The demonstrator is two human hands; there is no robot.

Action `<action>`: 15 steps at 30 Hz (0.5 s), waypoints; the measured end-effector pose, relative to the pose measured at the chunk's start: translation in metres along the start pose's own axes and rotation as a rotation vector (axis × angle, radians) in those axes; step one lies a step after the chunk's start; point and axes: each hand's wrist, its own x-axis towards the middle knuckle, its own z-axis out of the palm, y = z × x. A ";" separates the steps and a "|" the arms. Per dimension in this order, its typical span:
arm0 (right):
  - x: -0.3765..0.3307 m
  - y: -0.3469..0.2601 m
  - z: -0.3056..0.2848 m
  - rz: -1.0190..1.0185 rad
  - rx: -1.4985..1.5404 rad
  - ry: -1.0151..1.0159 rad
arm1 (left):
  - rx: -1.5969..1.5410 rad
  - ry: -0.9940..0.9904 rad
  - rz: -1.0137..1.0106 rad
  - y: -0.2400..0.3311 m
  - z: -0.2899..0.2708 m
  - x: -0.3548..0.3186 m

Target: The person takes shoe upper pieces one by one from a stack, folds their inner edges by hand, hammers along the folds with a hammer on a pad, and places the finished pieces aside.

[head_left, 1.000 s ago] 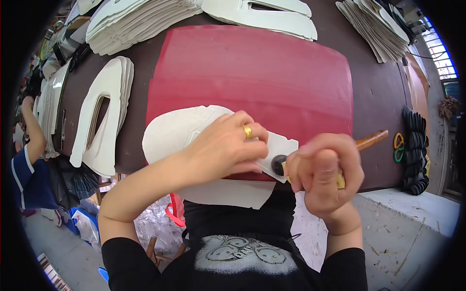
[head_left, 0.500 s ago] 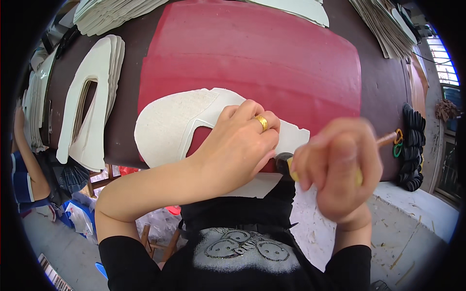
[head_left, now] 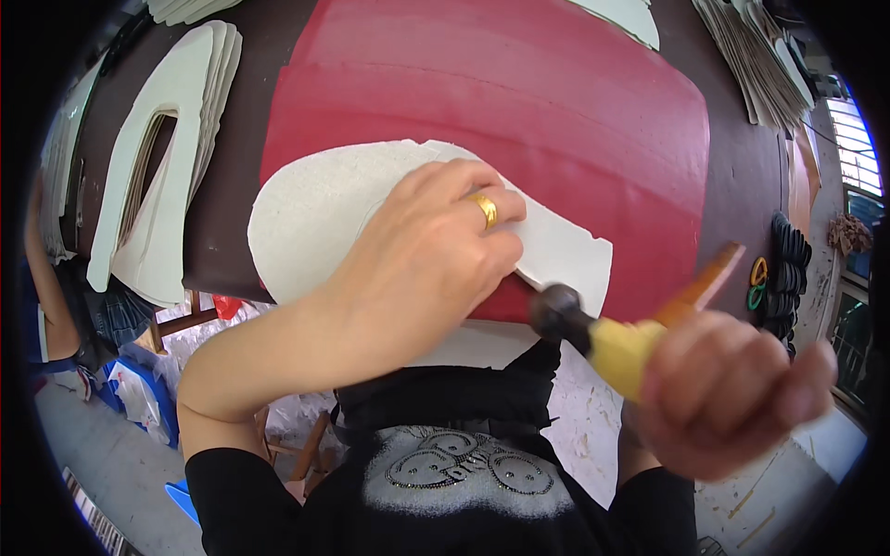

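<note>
My left hand [head_left: 440, 232], with a gold ring, is bent over a white curved cut-out piece [head_left: 306, 208] resting on the red mat. Its fingers are closed together at the piece's inner edge, the thumb mostly hidden. Blurred by motion, my right hand [head_left: 732, 394] is wrapped round a hammer-like tool [head_left: 616, 352] with a rounded black head and a yellow grip. That head is close to the piece's lower edge, right of my left fingers; whether it touches I cannot tell. An orange-brown strip [head_left: 705, 283] sticks up beyond the fist, its join to the tool unclear.
The red mat [head_left: 519, 120] lies on a dark brown table [head_left: 227, 222]. A stack of similar white cut-outs [head_left: 162, 176] is at the left. More stacked sheets [head_left: 756, 65], orange- and green-handled scissors [head_left: 757, 283] and black bundled pieces [head_left: 788, 269] are at the right. Another person's arm [head_left: 46, 278] shows far left.
My right hand has swung right and down, uncovering more of the tool. My left hand stays on the white piece, which has shifted slightly in view. The whole view has tilted a little.
</note>
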 end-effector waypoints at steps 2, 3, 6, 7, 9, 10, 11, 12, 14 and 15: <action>0.000 0.026 0.000 0.116 -0.156 0.006 | -0.019 -0.010 0.001 -0.010 -0.004 -0.004; 0.001 0.033 -0.001 0.158 -0.200 0.007 | 0.030 0.016 0.012 -0.015 -0.007 -0.009; 0.007 0.018 0.007 0.134 -0.440 -0.064 | 0.122 0.069 0.010 -0.009 -0.004 -0.011; 0.006 0.016 0.009 0.117 -0.495 -0.087 | 0.175 0.085 -0.020 -0.004 0.000 -0.013; 0.005 0.025 0.010 0.173 -0.425 -0.061 | 0.097 0.033 0.008 -0.010 -0.007 -0.011; 0.009 0.035 0.010 0.189 -0.388 -0.048 | 0.034 -0.014 0.044 -0.018 -0.010 -0.009; 0.012 0.038 0.008 0.223 -0.358 -0.036 | 0.039 -0.011 0.045 -0.022 -0.012 -0.012; 0.015 0.040 0.007 0.256 -0.332 -0.020 | 0.099 0.028 0.014 -0.025 -0.013 -0.016; 0.020 0.032 0.005 0.295 -0.333 0.007 | 0.144 0.068 -0.010 -0.021 -0.015 -0.018; 0.019 0.027 0.006 0.309 -0.348 0.028 | 0.138 0.083 -0.029 -0.016 -0.014 -0.013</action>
